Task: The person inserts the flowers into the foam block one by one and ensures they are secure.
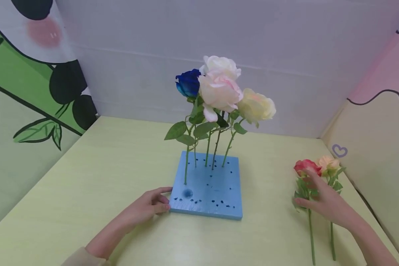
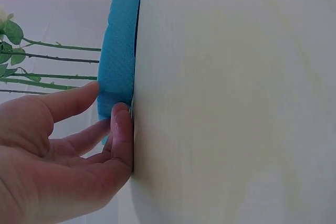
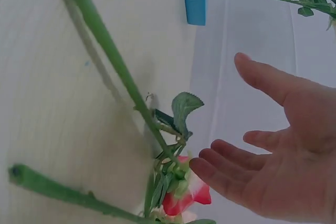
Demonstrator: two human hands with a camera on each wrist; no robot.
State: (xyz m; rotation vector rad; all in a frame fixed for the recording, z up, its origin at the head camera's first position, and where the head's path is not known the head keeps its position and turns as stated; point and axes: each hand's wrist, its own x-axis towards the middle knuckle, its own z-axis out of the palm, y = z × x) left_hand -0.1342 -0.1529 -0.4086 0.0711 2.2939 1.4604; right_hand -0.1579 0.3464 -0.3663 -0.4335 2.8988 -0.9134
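Both unclenched, left hand [image 1: 151, 204] touching edge of blue board [image 1: 221, 194], right hand [image 1: 327, 205] spread near red rose [image 1: 300, 166].

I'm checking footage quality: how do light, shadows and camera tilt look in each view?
Head: soft, even light on the blue board, no strong glare. Left wrist: picture turned sideways, stems running roughly level, pale table showing little detail. Right wrist: also sideways, the upper green stem throwing a soft-edged shadow on the table.

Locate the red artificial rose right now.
In the head view, the red artificial rose lies at the right on the pale yellow tabletop, just left of the peach-coloured artificial rose, close to the person's right grip.
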